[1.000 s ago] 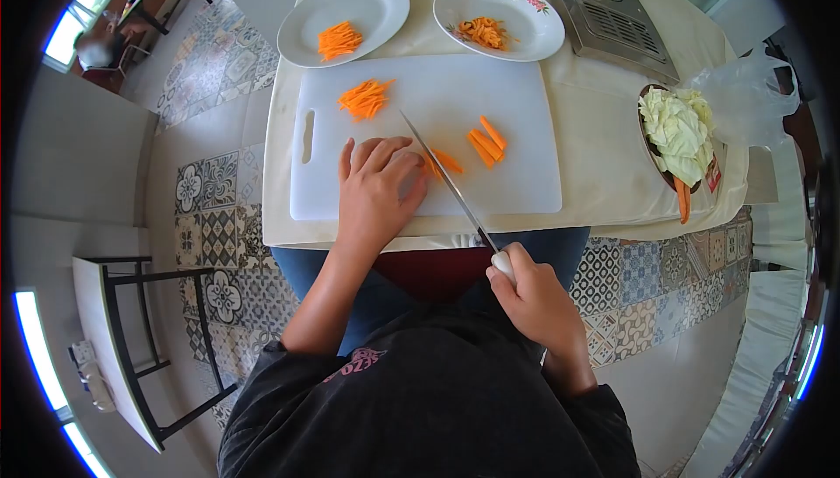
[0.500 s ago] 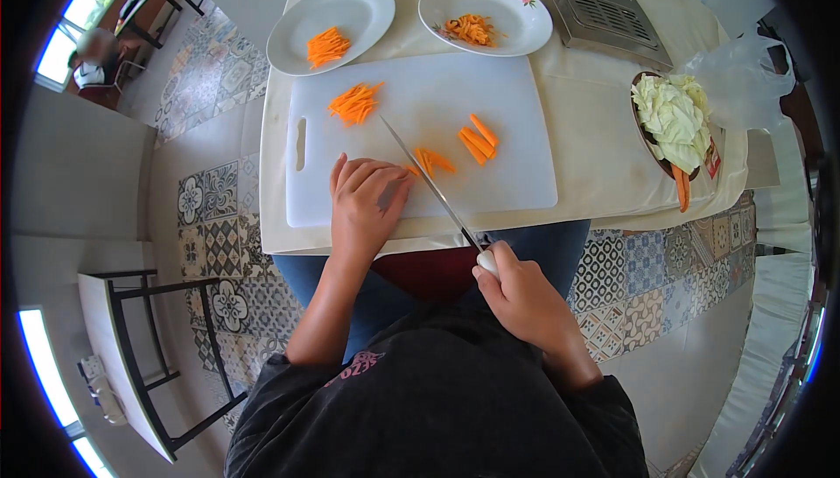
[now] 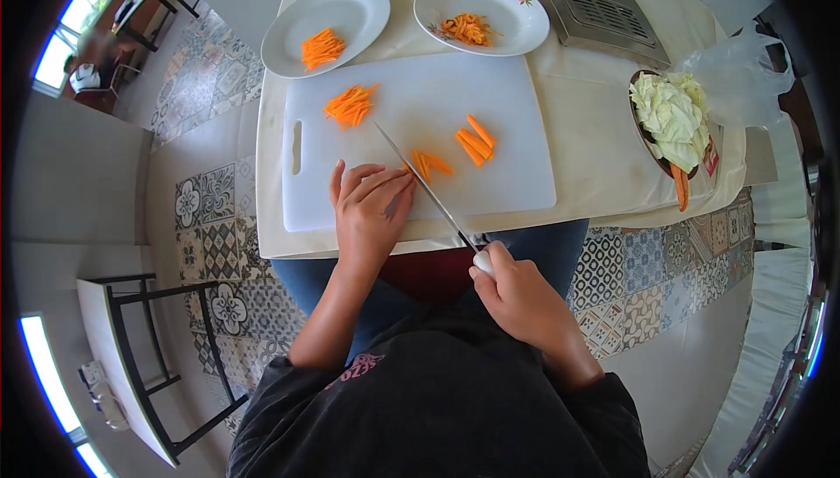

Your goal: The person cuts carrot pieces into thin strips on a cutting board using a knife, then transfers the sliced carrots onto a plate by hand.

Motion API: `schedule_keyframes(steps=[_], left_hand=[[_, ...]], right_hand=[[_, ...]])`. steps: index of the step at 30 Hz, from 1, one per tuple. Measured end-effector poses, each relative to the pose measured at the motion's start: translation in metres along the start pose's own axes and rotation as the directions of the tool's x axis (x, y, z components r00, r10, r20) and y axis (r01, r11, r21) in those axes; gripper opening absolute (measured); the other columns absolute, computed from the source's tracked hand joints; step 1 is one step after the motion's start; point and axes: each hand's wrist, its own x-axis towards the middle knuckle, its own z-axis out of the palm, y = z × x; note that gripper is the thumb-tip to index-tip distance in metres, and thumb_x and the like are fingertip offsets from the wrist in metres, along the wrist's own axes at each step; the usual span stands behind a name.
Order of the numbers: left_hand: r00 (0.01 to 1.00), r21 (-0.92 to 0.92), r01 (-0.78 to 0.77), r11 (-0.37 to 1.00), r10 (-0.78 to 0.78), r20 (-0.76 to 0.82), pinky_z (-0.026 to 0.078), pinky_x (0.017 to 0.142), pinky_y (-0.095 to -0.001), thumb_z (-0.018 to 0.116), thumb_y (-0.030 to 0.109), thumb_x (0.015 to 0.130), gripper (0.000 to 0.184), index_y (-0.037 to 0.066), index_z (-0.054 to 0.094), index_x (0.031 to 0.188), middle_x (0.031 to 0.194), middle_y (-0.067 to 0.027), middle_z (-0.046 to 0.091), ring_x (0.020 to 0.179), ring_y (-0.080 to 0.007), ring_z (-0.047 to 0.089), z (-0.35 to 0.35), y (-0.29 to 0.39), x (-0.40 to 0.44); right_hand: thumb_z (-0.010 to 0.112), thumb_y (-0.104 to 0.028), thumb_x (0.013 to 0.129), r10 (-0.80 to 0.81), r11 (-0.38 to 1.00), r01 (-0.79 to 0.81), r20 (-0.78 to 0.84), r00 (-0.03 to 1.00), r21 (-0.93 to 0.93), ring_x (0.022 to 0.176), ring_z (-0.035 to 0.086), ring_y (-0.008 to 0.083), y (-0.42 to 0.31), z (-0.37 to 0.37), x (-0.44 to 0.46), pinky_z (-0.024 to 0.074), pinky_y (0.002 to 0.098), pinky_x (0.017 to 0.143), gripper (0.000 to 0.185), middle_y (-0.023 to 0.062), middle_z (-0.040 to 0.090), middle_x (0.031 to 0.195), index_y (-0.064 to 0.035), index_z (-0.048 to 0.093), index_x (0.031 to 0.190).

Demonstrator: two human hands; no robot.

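My right hand (image 3: 522,296) is closed around the pale handle of a knife (image 3: 435,200). Its long blade slants up and left across the white cutting board (image 3: 516,185). Against the blade's left side, the fingertips of my left hand (image 3: 369,207) hold down a carrot piece, mostly hidden under them. Cut carrot slices (image 3: 429,163) lie just right of the blade. Farther right are several thicker carrot sticks (image 3: 475,140). A small heap of carrot strips (image 3: 350,107) sits beyond the knife tip, near the board's upper left.
Behind the board stand a white plate (image 3: 367,14) with carrot strips and a flowered plate (image 3: 529,27) with shredded orange food. At right, a brown bowl (image 3: 643,132) holds cabbage leaves (image 3: 669,119) beside a plastic bag (image 3: 739,75). Metal stoves (image 3: 612,23) line the back.
The whole view has shifted slightly. My left fingers have bunched a little at the blade, and the knife stays at nearly the same slant. The carrot heaps look unchanged.
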Motion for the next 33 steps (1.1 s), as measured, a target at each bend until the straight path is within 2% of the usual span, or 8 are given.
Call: schedule_keyframes(steps=[7,13,16,22,25,33], left_hand=[[0.999,-0.019,0.034,0.999,-0.034,0.009,0.029,0.114,-0.0486,0.080,0.011,0.077,0.011,0.014,0.078,0.087,0.094,0.0041,0.075,0.098,-0.0162,0.066,-0.001,0.002,0.002],[0.998,-0.069,0.057,0.996,-0.054,0.045,0.027,0.115,-0.0487,0.080,0.010,0.076,0.010,0.013,0.079,0.086,0.093,0.0033,0.076,0.099,-0.0156,0.067,-0.003,-0.003,0.004],[0.997,-0.075,0.069,0.995,-0.065,0.050,0.027,0.115,-0.0488,0.080,0.010,0.076,0.011,0.013,0.079,0.086,0.094,0.0033,0.076,0.100,-0.0158,0.066,-0.003,-0.004,0.004],[0.999,-0.080,0.044,0.996,-0.044,0.005,0.027,0.115,-0.0491,0.079,0.009,0.076,0.009,0.013,0.077,0.084,0.093,0.0024,0.075,0.100,-0.0177,0.066,-0.001,-0.006,-0.001],[0.999,-0.050,0.039,0.998,-0.040,-0.029,0.028,0.115,-0.0492,0.079,0.008,0.076,0.008,0.012,0.075,0.081,0.093,0.0021,0.074,0.100,-0.0183,0.066,0.000,-0.005,-0.002],[0.993,-0.069,0.110,0.992,-0.112,-0.030,0.030,0.113,-0.0500,0.081,0.014,0.075,0.011,0.009,0.073,0.080,0.091,-0.0003,0.073,0.099,-0.0204,0.064,0.000,0.002,0.003]], right_hand=[[0.055,-0.018,0.098,0.052,0.997,-0.051,0.020,0.998,-0.056,0.071,0.063,0.0481,-0.012,0.004,0.000,0.0476,0.0574,0.063,0.026,0.0294,0.064,0.072,0.0063,0.046,0.100],[0.055,-0.018,0.098,-0.012,0.999,0.014,0.062,0.998,-0.038,0.074,0.064,0.0481,-0.003,-0.003,0.010,0.0490,0.0570,0.064,0.028,0.0300,0.064,0.072,0.0085,0.046,0.100],[0.055,-0.019,0.099,0.040,0.998,-0.036,0.088,0.995,-0.041,0.077,0.061,0.0514,-0.005,0.000,0.015,0.0468,0.0553,0.065,0.029,0.0320,0.063,0.076,0.0075,0.045,0.100],[0.055,-0.017,0.097,0.088,0.982,-0.082,0.028,0.996,-0.171,0.070,0.065,0.0479,-0.020,0.012,0.016,0.0509,0.0569,0.062,0.024,0.0292,0.064,0.070,0.0046,0.044,0.095],[0.055,-0.018,0.097,0.066,0.983,-0.060,0.027,0.997,-0.175,0.068,0.065,0.0477,-0.016,0.011,0.010,0.0508,0.0573,0.061,0.025,0.0290,0.064,0.069,0.0046,0.044,0.096],[0.056,-0.026,0.098,0.092,0.991,-0.094,-0.027,0.995,-0.098,0.077,0.065,0.0482,-0.009,-0.001,0.001,0.0502,0.0559,0.068,0.029,0.0267,0.066,0.077,0.0014,0.049,0.099]])
